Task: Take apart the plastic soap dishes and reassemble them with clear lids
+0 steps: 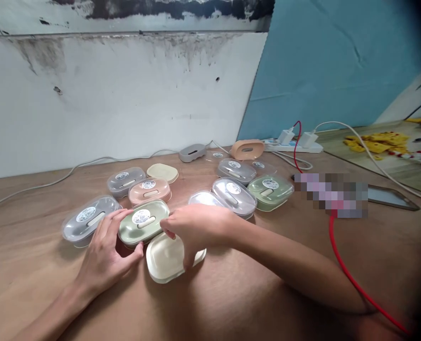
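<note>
A light green oval soap box [153, 226] with a clear lid and a round floral sticker sits in front of me. My left hand [105, 246] curves around its left end, fingers along the far side and thumb at the near edge. Directly in front of it lies a cream oval soap box [163, 260], partly covered by my right hand [192, 227]. The right thumb reaches down over the cream box to its near side, while the curled index finger is at the green box's right end. Other right fingers are hidden. A grey soap box [89, 220] stands left of my left hand.
Behind are a pink box [150, 190], another grey box [125, 181] and a cream piece [162, 173]. To the right stand more lidded boxes, including a green one [270, 192]. A power strip [312, 148], red cable [342, 265] and phone-like device [391, 196] lie farther right.
</note>
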Available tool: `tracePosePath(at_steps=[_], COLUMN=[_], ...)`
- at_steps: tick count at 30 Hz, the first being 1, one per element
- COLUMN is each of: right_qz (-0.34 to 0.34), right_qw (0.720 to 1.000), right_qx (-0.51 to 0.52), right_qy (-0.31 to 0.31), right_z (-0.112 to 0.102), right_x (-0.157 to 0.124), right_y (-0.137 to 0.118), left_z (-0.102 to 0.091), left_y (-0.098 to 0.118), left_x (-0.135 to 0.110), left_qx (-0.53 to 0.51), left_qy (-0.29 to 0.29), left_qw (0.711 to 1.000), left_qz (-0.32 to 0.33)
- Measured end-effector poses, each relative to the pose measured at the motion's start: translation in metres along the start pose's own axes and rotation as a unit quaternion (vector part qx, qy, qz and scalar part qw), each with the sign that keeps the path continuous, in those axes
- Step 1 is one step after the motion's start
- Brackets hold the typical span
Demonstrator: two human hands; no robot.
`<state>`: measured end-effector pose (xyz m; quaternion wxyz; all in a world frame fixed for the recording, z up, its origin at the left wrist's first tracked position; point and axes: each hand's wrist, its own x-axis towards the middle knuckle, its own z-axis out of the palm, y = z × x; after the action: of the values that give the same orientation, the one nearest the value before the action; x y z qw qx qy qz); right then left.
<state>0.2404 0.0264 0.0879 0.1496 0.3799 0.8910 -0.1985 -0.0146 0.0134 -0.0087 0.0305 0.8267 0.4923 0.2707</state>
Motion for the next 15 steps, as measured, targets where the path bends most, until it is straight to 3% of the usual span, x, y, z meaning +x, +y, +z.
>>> tracePosePath(at_steps=[4,8,12,15], right_qz=[-0.016,0.0,0.123,0.25], right_qw=[0.999,0.991,0.964,0.937], right_qx=[-0.012,0.064,0.097,0.085], right_qy=[0.035,0.113,0.213,0.231], right_z=[0.001,-0.019,-0.039,-0.043], right_x=[-0.001,-0.008,-0.016,-0.024], right_y=[-0.001,0.02,0.078,0.138], left_z=[0.003,0.005,-0.001,-0.005], left_y=[-0.005,-0.002,0.009,0.017], left_x=[0.0,-0.002,-0.003,-0.005], left_qx=[0.01,0.029,0.047,0.02], left_qy=[0.008,0.021,0.066,0.048], left_qw=[1.0,0.999,0.996,0.991], left_qz=[-0.017,-0.017,0.041,0.125])
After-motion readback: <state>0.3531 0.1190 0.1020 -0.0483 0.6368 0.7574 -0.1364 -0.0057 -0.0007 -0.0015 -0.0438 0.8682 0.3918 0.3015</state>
